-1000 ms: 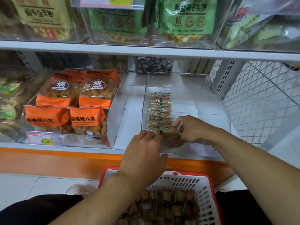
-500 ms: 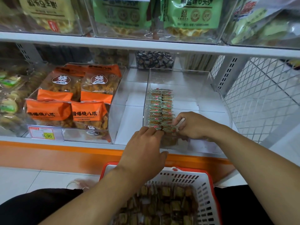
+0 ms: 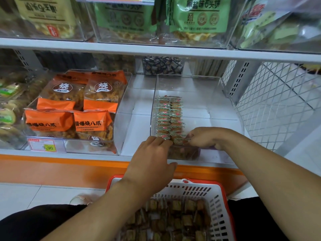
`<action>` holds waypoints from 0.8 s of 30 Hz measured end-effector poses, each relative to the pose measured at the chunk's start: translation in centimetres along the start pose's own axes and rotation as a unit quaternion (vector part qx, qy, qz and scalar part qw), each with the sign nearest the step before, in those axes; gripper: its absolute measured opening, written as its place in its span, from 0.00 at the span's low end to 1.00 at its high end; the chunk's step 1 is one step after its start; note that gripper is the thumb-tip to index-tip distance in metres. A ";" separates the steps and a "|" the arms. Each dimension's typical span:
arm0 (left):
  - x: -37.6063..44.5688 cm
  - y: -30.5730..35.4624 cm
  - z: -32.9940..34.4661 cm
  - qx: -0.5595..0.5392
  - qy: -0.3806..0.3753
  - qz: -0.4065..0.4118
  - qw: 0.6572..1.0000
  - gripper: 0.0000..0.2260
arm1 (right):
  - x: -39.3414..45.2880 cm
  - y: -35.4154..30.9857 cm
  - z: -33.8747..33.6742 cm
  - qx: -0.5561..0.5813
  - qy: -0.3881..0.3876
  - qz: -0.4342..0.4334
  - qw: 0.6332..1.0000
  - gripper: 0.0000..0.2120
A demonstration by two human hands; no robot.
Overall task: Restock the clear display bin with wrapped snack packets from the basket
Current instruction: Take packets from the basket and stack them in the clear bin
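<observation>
A clear display bin stands on the lower shelf with two neat rows of small wrapped snack packets along its left side. Both hands meet at the near end of those rows. My right hand, inside the bin, pinches a packet at the front of the right row. My left hand reaches over the bin's front wall, its fingertips touching the front of the left row. Below, a white basket with a red rim holds several brown wrapped packets.
A clear bin of orange snack bags stands to the left, with a price tag on its front. An upper shelf carries bins of green bags. A white wire mesh panel closes the right side.
Both hands stay at the front of the packet rows with only slight finger shifts. The view has tilted a little.
</observation>
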State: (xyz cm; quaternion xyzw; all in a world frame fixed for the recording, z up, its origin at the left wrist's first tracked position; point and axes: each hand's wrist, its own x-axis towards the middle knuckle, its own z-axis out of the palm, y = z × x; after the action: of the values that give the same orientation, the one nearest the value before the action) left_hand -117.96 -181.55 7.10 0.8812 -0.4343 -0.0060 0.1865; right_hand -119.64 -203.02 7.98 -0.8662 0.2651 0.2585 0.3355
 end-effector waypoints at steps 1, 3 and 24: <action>0.0 0.0 0.0 -0.001 -0.001 -0.001 1.000 0.27 | 0.1 0.0 -0.1 -0.007 0.009 0.003 1.000 0.13; 0.0 -0.1 0.0 -0.004 -0.001 -0.003 1.000 0.27 | 0.1 -0.1 -0.2 -0.027 0.033 0.003 0.999 0.17; 0.1 -0.1 0.1 -0.007 -0.001 -0.001 1.000 0.27 | -1.2 -0.6 -0.1 0.112 0.102 -0.037 0.988 0.28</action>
State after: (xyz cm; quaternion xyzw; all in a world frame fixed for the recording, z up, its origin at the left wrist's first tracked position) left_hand -117.86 -181.59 6.94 0.8804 -0.4335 -0.0100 0.1920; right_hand -120.12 -202.40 9.05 -0.8544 0.2925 0.1249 0.4109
